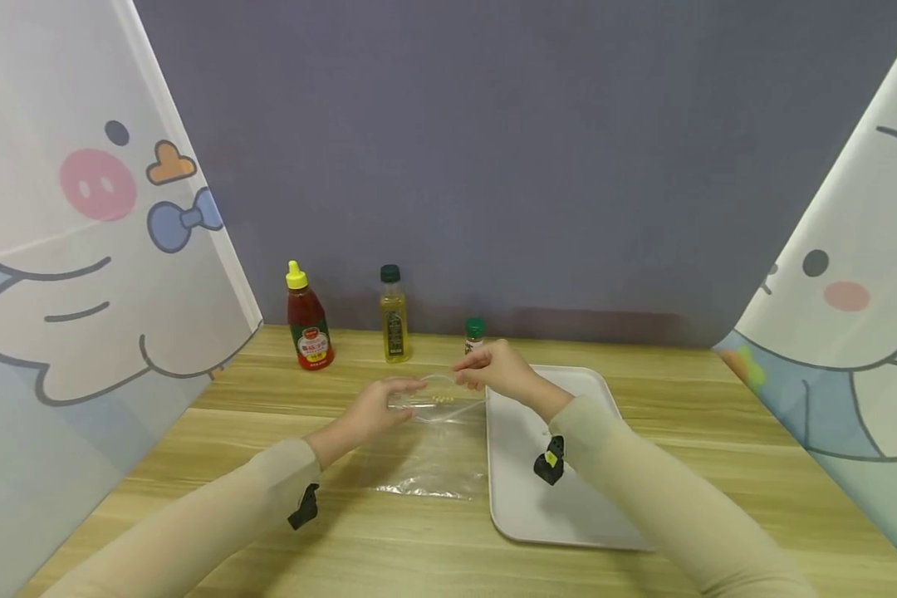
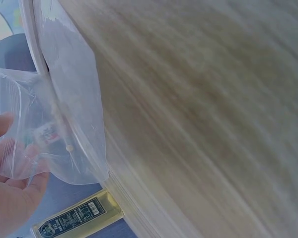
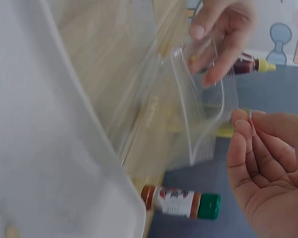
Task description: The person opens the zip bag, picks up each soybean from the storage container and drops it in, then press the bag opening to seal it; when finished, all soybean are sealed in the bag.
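A clear zip bag (image 1: 437, 453) lies along the table, its mouth held apart. My left hand (image 1: 374, 415) grips the left side of the mouth; fingers and thumb appear on either side of the film in the left wrist view. At the far lip, my right hand (image 1: 497, 370) has thumb and fingertips pinched together, seemingly on the film's edge. A few small pale pieces (image 1: 443, 399) show through the plastic, and one piece (image 2: 69, 148) shows in the left wrist view. Their kind is too small to tell.
Right of the bag is a white tray (image 1: 549, 507) with a small pale piece (image 3: 12, 230) on it. Behind stand a red sauce bottle (image 1: 310, 324) with yellow cap, a yellow oil bottle (image 1: 394, 324) and a green-capped seasoning jar (image 1: 474, 330). A grey panel (image 1: 478, 166) closes the back.
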`<state>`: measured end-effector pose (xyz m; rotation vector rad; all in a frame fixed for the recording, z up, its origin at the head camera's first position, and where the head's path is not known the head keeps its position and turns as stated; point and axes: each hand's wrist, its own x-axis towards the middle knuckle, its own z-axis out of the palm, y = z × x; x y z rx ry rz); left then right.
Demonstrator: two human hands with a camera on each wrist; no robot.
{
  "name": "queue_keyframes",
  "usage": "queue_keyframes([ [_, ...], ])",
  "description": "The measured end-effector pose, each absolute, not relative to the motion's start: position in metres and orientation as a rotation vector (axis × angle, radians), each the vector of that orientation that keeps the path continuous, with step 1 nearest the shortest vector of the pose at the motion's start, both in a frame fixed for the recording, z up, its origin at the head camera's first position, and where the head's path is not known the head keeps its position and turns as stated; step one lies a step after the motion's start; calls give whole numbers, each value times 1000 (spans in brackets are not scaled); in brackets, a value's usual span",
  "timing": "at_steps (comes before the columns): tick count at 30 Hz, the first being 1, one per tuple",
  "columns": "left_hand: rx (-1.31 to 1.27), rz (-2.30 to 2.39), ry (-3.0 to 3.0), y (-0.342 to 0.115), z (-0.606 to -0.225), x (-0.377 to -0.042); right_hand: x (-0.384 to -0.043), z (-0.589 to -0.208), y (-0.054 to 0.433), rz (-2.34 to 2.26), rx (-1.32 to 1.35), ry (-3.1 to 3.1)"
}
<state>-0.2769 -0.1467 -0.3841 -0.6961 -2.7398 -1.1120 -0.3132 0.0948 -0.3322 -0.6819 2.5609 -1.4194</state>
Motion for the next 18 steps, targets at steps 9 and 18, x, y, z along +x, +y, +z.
queue_keyframes([
  [9, -707, -1114, -2728, -148, -386, -276, -316, -334, 133, -1474, -587, 2551],
  [18, -728, -1103, -2719, -148, -383, -274, -317, -341, 171, -1387, -532, 2602],
])
